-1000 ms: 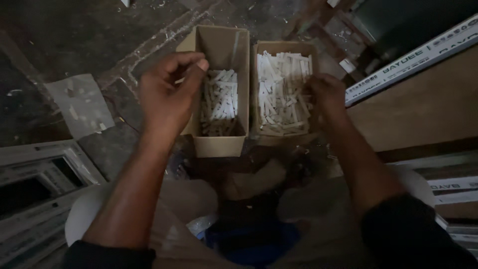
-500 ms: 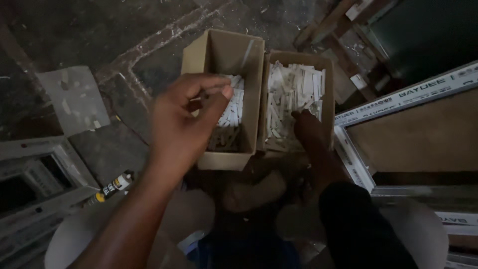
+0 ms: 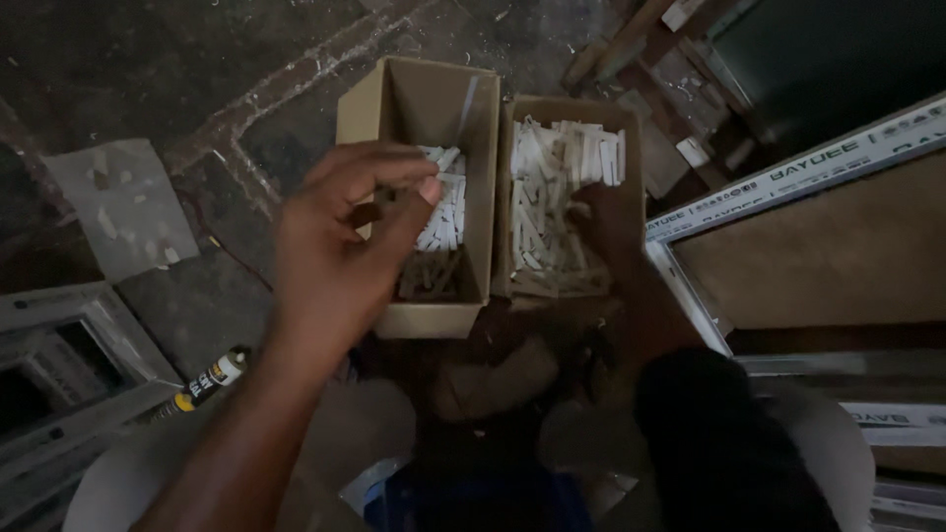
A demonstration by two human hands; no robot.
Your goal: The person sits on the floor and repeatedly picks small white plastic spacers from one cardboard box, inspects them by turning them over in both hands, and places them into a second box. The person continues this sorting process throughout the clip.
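Two open cardboard boxes stand side by side on the floor. The left box [image 3: 419, 320] holds a small heap of short white plastic pieces [image 3: 443, 217]. The right box [image 3: 572, 106] is much fuller with the same white pieces [image 3: 542, 187]. My left hand [image 3: 340, 251] hovers over the left box, fingers pinched against the thumb; I cannot see whether anything is between them. My right hand [image 3: 606, 227] reaches down into the right box, its fingers among the pieces, dark and hard to read.
A white window frame profile [image 3: 788, 172] around a brown panel lies to the right. Grey frame sections [image 3: 69, 345] lie at the left, with a sealant tube [image 3: 209, 379] beside them. A grey sheet scrap [image 3: 123, 202] lies on the dark floor.
My right hand has moved from the right box's edge down into the white pieces. My left hand stays pinched above the left box.
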